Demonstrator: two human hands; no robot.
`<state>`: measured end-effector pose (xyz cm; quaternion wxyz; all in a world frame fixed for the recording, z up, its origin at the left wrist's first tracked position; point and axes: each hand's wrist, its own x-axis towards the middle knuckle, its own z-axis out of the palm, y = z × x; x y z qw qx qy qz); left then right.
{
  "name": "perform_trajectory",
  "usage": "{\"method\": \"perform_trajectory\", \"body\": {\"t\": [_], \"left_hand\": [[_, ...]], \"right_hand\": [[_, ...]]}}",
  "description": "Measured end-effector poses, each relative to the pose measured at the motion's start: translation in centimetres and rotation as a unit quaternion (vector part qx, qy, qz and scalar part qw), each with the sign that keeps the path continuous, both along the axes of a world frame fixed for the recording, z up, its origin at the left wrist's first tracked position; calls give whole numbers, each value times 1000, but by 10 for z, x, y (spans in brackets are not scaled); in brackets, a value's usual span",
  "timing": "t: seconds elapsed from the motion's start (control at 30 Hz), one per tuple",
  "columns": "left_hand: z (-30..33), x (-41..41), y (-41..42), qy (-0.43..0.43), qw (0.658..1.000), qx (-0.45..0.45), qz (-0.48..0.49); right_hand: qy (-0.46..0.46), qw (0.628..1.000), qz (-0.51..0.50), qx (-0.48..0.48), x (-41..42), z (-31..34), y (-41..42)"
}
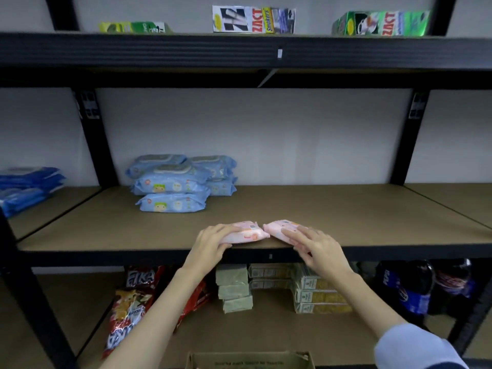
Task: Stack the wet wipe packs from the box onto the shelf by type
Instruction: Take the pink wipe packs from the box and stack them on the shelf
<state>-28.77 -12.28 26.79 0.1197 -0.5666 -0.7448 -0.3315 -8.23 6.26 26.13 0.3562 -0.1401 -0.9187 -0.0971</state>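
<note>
Two pink packs (246,231) lie end to end at the front edge of the shelf (346,217), well apart from the blue packs (175,185) farther back — likely so each kind gets its own pile. The left hand (213,242) grips one pack, fingers over the top and thumb under its front edge. The right hand (316,245) lies on the other pack (279,229), fingers mostly straight — its thumb is hidden, so I cannot tell if it grips.

snack bags (127,312), soda bottles (415,288), toothpaste boxes (253,20)
</note>
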Motion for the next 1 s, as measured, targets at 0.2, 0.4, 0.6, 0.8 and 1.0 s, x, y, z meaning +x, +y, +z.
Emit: {"method": "perform_trajectory", "body": {"t": [0.2, 0.4, 0.6, 0.8, 1.0], "left_hand": [[33, -21, 13, -121, 991, 62, 5], [41, -31, 19, -238, 969, 30, 65], [19, -34, 13, -190, 959, -133, 165], [16, -5, 23, -48, 942, -191, 273], [11, -15, 23, -33, 979, -156, 127]], "right_hand": [[107, 896, 14, -430, -6, 41, 13], [-47, 889, -83, -448, -10, 30, 20], [-120, 919, -189, -325, -15, 26, 13], [-139, 930, -234, -249, -36, 30, -3], [-169, 909, -213, -315, -38, 44, 4]]}}
